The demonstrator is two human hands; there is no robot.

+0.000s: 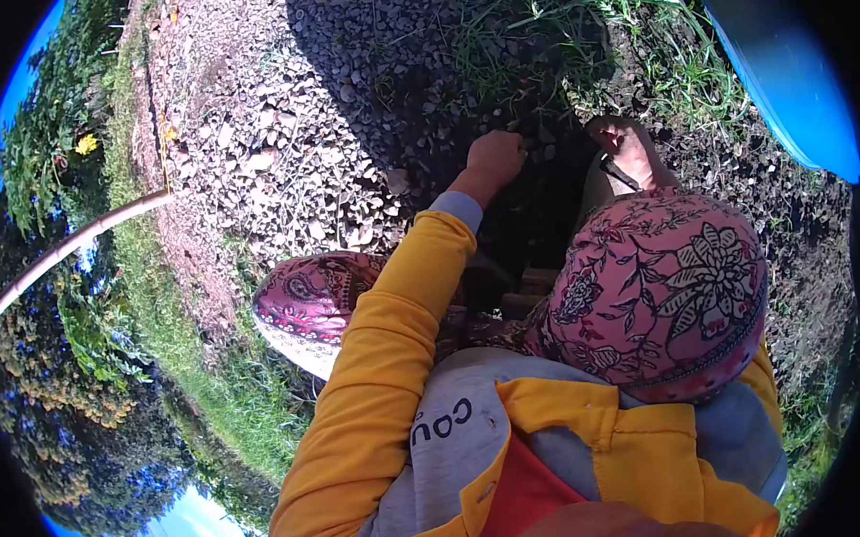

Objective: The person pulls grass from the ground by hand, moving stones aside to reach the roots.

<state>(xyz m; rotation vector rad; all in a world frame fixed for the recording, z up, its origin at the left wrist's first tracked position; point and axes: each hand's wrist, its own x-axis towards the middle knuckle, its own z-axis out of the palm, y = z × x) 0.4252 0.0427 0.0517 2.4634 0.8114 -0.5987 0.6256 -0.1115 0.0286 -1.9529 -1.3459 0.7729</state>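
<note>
My left hand [498,158], at the end of a yellow sleeve, is closed low over shaded, gravelly ground [423,115]. Its fingers curl down and away, so anything in them is hidden. Beside my right knee, my right hand [634,149] is also closed, with its fingers bent inward and partly in shadow. A dark band [620,174] lies at its wrist. I cannot make out what is in this hand. Between the two hands is dark soil, and grass [526,48] grows just past them.
My knees in floral cloth [661,287] flank the work area. Pale wooden pieces [532,288] show between my legs. A large blue surface [787,90] stands at the right. Sunlit gravel [272,160] and a curved pole [83,236] lie left, with bushes beyond.
</note>
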